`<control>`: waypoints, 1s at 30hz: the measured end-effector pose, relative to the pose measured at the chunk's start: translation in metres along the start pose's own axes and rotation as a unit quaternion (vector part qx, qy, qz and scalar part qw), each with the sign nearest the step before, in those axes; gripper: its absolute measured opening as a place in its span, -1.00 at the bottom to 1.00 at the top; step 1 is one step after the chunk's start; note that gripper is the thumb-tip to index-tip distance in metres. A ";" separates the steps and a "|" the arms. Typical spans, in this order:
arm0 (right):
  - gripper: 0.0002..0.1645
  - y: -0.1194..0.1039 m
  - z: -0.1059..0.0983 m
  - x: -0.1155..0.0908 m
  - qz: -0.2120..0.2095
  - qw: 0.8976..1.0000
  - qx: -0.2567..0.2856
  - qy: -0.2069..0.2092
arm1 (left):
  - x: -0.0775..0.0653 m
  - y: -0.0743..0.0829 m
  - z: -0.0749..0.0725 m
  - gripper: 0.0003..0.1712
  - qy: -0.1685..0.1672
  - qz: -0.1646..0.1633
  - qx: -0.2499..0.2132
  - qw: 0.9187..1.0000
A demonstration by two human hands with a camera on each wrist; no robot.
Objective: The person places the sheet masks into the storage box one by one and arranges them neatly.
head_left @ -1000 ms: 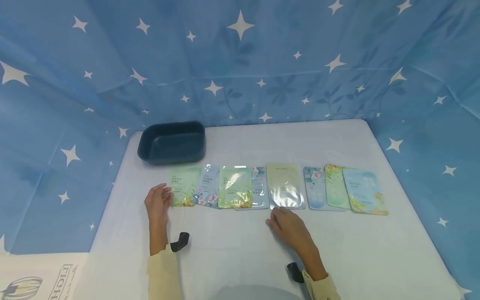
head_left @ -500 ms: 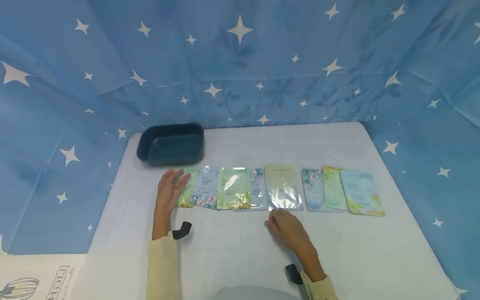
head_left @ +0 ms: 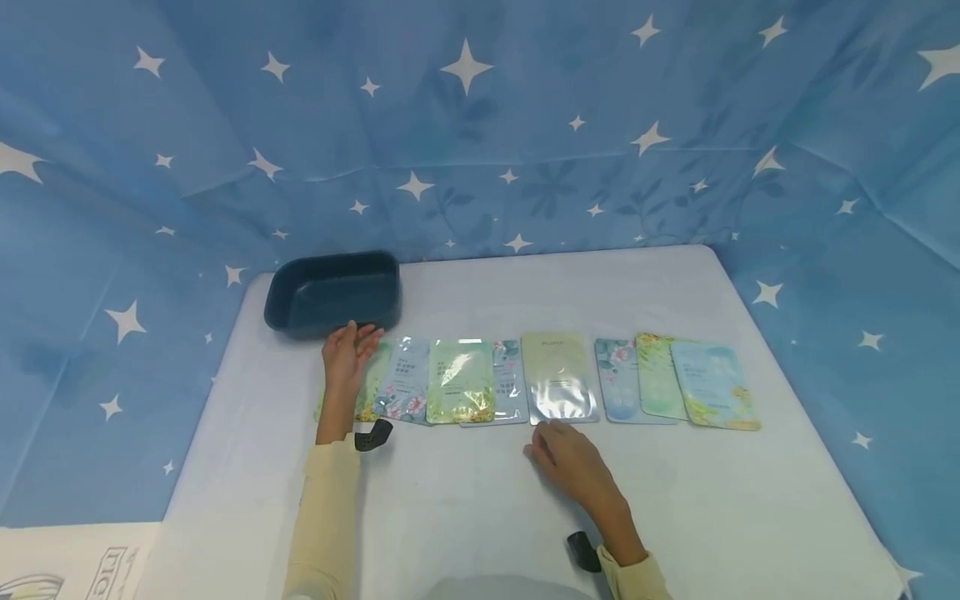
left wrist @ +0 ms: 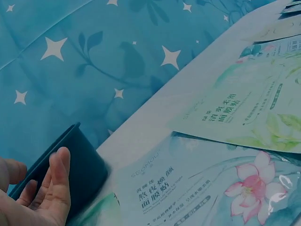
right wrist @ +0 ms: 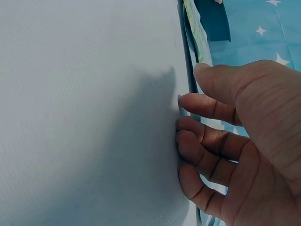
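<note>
My left hand [head_left: 345, 354] hovers at the front wall of the dark teal bin [head_left: 307, 328], fingers relaxed and holding nothing. Beneath it lies a green sheet mask packet [head_left: 372, 375], partly covered by the hand. In the left wrist view its fingertips overlap the bin wall [left wrist: 89, 174], beside a blue packet with a pink lotus [left wrist: 146, 188]. My right hand [head_left: 573, 462] rests on the table at the lower edge of a pale gold packet [head_left: 558, 367]. Its fingers [right wrist: 207, 106] are loosely bent, with nothing in them.
Blue [head_left: 403, 379] and green packets [head_left: 460, 379] continue the row, some overlapping. Three more packets, a light blue one [head_left: 712, 379] on top, lie at the right. The white table [head_left: 465, 508] meets a blue star-patterned curtain [head_left: 480, 167] at the back.
My left hand has moved from the left edge of the green packet forward and right, up to the bin's front wall. My right hand stays by the gold packet. The head view has shifted slightly.
</note>
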State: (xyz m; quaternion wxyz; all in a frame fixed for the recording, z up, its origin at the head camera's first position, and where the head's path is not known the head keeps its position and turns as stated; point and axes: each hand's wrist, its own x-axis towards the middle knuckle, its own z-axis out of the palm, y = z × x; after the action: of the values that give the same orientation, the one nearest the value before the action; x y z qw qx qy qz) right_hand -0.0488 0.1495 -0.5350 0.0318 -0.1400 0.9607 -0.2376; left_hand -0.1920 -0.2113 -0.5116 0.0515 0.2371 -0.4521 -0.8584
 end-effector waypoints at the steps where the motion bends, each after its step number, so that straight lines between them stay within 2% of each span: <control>1: -0.78 0.000 0.000 0.000 0.002 1.000 0.001 -0.002 | 0.000 0.000 0.001 -0.86 0.004 -0.004 -0.009 1.000; 7: -0.78 0.000 -0.001 0.000 0.005 1.000 0.002 -0.001 | 0.000 0.002 0.005 -0.86 0.003 -0.009 -0.038 0.999; 11: -0.79 0.000 -0.002 -0.001 0.006 1.000 0.006 -0.003 | -0.001 0.003 0.010 -0.87 0.009 0.011 -0.025 1.000; 13: -0.80 0.000 -0.003 -0.001 0.007 1.000 0.009 -0.006 | -0.002 0.004 0.012 -0.86 0.019 0.023 -0.017 0.999; 21: -0.86 0.003 -0.004 -0.005 0.008 1.000 0.007 0.011 | 0.000 0.001 0.018 -0.82 0.062 0.069 0.064 0.994; 26: -0.86 0.005 -0.001 -0.005 0.008 1.000 0.006 0.011 | 0.002 -0.002 0.020 -0.77 0.105 0.073 0.071 0.989; 30: -0.85 0.005 0.000 -0.004 0.007 1.000 0.003 0.011 | 0.006 0.002 0.024 -0.72 0.118 0.083 0.073 0.987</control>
State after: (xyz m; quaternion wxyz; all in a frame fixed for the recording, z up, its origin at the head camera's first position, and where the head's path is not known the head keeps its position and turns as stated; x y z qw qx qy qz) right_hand -0.0463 0.1548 -0.5376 0.0229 -0.1310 0.9613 -0.2414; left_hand -0.2086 -0.1961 -0.5007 0.1586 0.3016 -0.5224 -0.7817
